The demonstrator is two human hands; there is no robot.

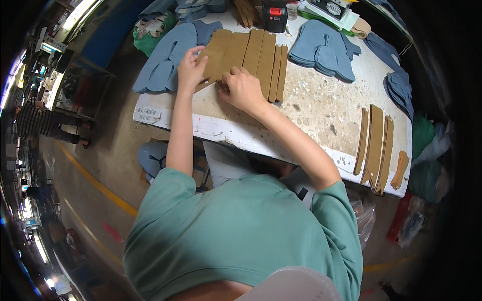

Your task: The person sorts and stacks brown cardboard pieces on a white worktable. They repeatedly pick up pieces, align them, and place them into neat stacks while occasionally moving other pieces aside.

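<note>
Brown cut fabric panels (236,52) lie side by side on the table in front of me, with narrow brown strips (277,75) along their right side. My left hand (191,70) is at the left edge of the panels, thumb and fingers apart, and no held piece shows in it. Over the near edge of the panels, my right hand (243,89) curls its fingers downward. Its fingertips are partly hidden, so what they pinch cannot be made out. Just left of my left hand rests a stack of blue-grey cut pieces (168,57).
Another blue-grey stack (321,50) sits at the back right. Long brown strips (374,145) lie near the table's right end. A black and red device (274,19) stands at the back edge beside brown pieces (246,12). A green bag (148,37) is at the far left corner.
</note>
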